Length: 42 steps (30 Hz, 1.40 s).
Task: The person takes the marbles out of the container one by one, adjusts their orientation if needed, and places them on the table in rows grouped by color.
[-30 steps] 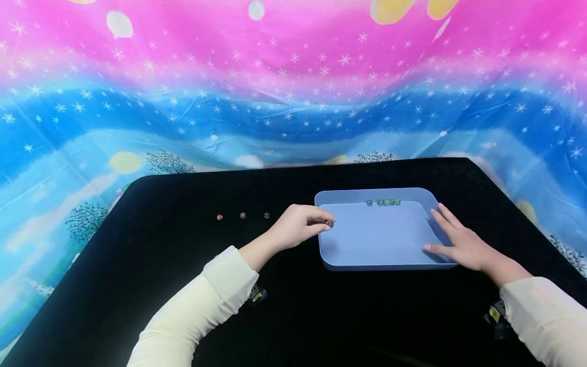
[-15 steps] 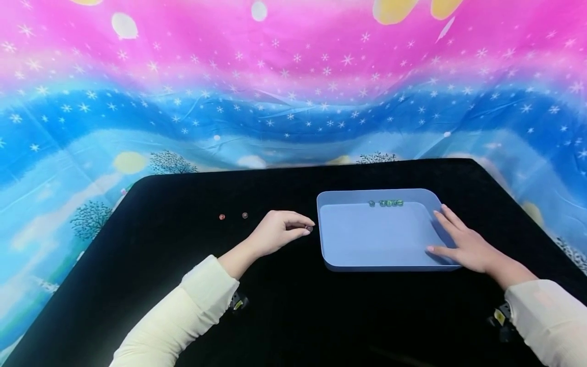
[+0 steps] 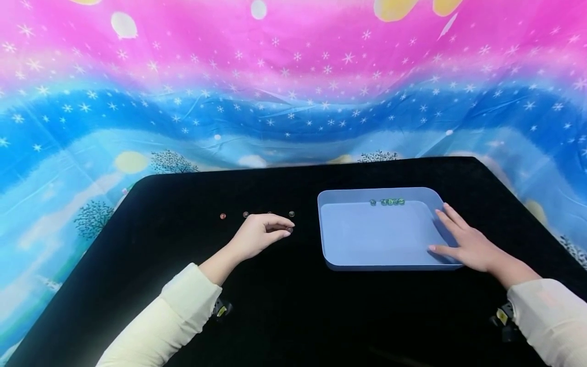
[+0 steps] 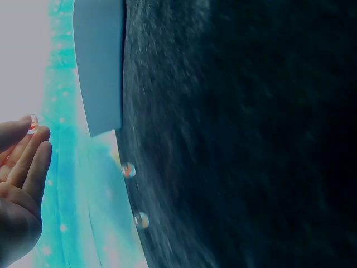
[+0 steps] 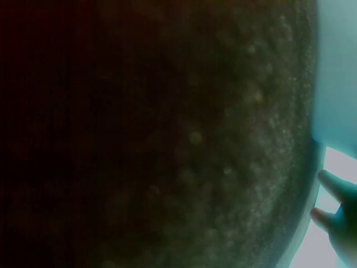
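My left hand [image 3: 260, 235] pinches a small glass marble [image 3: 289, 230] between thumb and fingertips, over the black table left of the tray. In the left wrist view this marble [image 4: 34, 124] looks clear with orange inside. Just behind the hand runs a row of marbles: a red one [image 3: 222, 216] at the far left, a brownish one [image 3: 245, 214], one largely hidden by the hand, and a dark one [image 3: 291, 214] at the right end. My right hand [image 3: 472, 247] rests with spread fingers on the right side of the blue tray [image 3: 324, 229].
Several green marbles [image 3: 392, 202] lie along the tray's far wall. The black-covered table [image 3: 183, 285] reaches back to a pink and blue printed cloth [image 3: 293, 76] hanging behind it.
My left hand has moved left with the marble, from the tray's left rim to beside the row. The right hand keeps its place on the tray.
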Each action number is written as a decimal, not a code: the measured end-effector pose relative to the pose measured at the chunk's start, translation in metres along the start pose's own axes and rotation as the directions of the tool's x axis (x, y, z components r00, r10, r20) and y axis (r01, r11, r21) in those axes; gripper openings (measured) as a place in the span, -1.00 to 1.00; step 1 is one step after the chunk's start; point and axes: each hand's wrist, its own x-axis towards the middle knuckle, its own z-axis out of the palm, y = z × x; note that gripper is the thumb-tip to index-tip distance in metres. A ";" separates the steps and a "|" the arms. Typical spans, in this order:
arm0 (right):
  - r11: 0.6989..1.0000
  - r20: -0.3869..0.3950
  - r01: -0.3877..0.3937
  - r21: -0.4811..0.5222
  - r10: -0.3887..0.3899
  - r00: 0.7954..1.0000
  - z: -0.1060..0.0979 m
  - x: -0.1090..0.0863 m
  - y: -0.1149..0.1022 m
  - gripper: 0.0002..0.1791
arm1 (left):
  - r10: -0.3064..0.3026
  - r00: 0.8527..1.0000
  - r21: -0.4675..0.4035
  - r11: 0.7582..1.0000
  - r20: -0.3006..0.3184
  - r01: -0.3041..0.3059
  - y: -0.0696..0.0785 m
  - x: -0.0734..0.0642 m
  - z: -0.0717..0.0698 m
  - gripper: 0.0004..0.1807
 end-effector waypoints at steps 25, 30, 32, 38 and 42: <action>1.000 -0.005 -0.002 -0.001 0.002 1.000 0.002 -0.001 0.002 0.00 | -0.151 0.970 0.075 0.983 -0.192 0.168 -0.032 -0.036 -0.058 -0.78; 1.000 -0.004 0.003 0.008 -0.003 1.000 0.002 -0.001 0.002 -0.01 | -0.202 0.948 0.138 0.961 -0.244 0.240 -0.042 -0.037 -0.071 -0.77; 1.000 -0.004 0.008 0.009 -0.008 1.000 0.001 -0.001 0.001 -0.01 | -0.222 0.940 0.150 0.952 -0.259 0.266 -0.047 -0.039 -0.076 -0.76; 1.000 -0.004 0.010 -0.001 -0.010 1.000 0.001 0.000 -0.002 -0.01 | -0.260 0.923 0.187 0.929 -0.284 0.319 -0.066 -0.044 -0.087 -0.75; 1.000 -0.004 0.007 -0.007 -0.007 1.000 0.001 0.000 -0.002 0.00 | -0.284 0.914 0.213 0.912 -0.289 0.351 -0.078 -0.045 -0.091 -0.76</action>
